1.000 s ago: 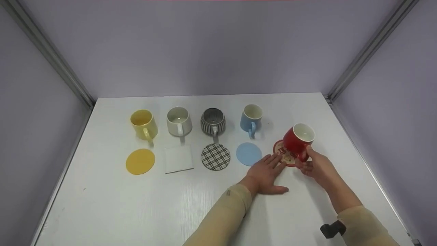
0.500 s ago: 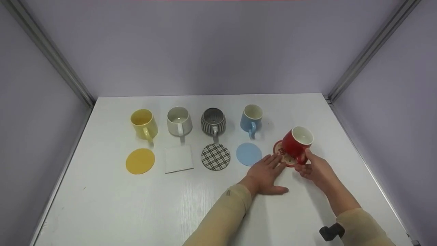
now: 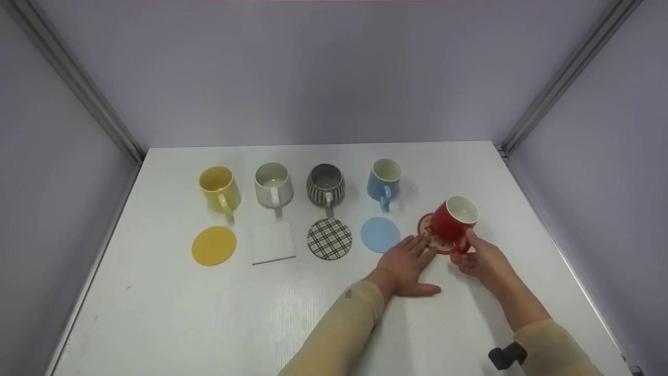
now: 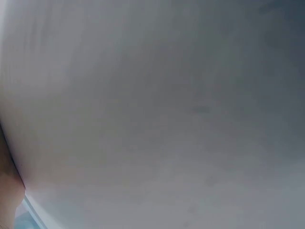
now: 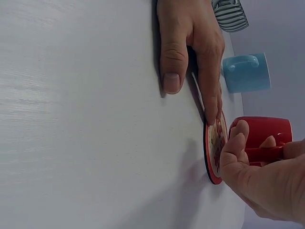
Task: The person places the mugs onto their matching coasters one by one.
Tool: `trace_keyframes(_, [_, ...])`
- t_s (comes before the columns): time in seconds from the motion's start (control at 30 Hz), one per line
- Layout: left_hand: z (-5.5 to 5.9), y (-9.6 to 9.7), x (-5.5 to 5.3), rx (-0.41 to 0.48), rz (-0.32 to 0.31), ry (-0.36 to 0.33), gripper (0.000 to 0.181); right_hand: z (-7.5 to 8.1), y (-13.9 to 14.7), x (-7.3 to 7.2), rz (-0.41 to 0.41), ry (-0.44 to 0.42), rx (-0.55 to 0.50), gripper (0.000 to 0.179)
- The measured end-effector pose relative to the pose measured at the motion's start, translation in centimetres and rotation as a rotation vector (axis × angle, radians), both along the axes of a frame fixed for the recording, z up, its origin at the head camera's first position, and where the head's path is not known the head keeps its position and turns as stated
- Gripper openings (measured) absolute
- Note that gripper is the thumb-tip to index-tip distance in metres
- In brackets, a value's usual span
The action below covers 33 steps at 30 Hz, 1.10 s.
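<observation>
A red mug (image 3: 448,218) with a white inside stands over the round red-rimmed coaster (image 3: 425,224), covering its upper right part in the head view. My right hand (image 3: 485,258) grips the mug by its handle, the thumb on top. Flat on the table lies my left hand (image 3: 407,266), fingers straight and thumb spread, with its fingertips at the coaster's left edge. In the right wrist view the fingers curl round the mug's handle (image 5: 264,153), and the mug's base is close to the patterned coaster (image 5: 213,155). The left wrist view holds mostly blurred white table.
Along the back stand a yellow mug (image 3: 222,190), a white mug (image 3: 274,188), a grey striped mug (image 3: 325,188) and a blue mug (image 3: 383,185). Before them lie a yellow coaster (image 3: 214,245), a white square coaster (image 3: 273,243), a checked coaster (image 3: 330,239) and a blue coaster (image 3: 380,235).
The red mug has come slightly down and toward the coaster, carried by my right hand, and barely moves in the last half second. My left hand stays in place.
</observation>
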<state>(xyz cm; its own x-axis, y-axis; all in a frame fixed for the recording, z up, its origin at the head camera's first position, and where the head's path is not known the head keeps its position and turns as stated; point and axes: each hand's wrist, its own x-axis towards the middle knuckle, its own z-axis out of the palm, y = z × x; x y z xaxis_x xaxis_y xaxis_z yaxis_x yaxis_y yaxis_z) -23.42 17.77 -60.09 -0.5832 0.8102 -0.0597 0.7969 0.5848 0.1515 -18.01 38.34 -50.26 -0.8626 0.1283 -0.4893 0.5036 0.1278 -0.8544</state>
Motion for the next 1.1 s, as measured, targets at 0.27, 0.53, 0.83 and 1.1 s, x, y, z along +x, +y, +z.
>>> trace_keyframes(0.27, [0.21,-0.19,0.07,0.020,-0.010,-0.013,0.102,0.07,-0.02,0.11,0.011,-0.011,0.033,0.079])
trace_keyframes(0.53, [0.22,-0.19,0.10,0.017,-0.013,-0.003,0.103,0.02,-0.18,0.17,0.021,-0.005,0.046,0.080])
trace_keyframes(0.83, [0.18,-0.10,0.13,0.004,-0.009,0.042,0.102,-0.25,-0.49,0.07,-0.012,-0.010,0.015,0.065])
trace_keyframes(1.1, [0.18,-0.11,0.16,0.016,0.001,0.017,0.102,-0.35,-0.68,0.14,-0.016,-0.020,0.017,0.067])
